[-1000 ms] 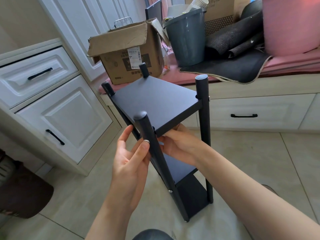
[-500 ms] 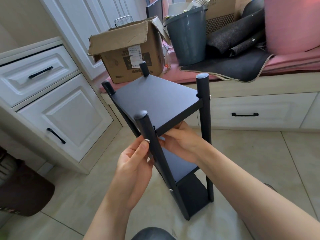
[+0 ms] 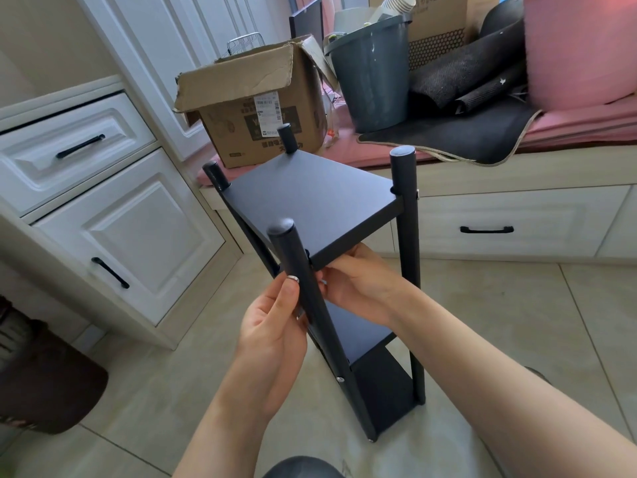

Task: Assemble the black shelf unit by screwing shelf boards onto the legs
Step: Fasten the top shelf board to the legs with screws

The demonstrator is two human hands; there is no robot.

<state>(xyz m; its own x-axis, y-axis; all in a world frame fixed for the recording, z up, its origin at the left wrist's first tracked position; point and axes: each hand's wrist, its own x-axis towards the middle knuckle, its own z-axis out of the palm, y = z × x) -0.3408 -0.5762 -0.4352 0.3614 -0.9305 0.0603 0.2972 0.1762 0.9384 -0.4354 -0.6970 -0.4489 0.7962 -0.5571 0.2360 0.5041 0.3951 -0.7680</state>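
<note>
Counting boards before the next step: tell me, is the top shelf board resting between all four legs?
Yes, the top shelf board sits among four legs, each post rising above it.

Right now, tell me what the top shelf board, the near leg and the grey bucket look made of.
Top shelf board: probably laminated wood composite, matte black, with a flat square edge.
Near leg: likely painted metal tube, with a smooth satin sheen and a capped end.
Grey bucket: plastic, slightly glossy, with a moulded rim.

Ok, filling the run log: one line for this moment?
left hand: touching front leg | right hand: under top board | shelf unit: upright
</note>
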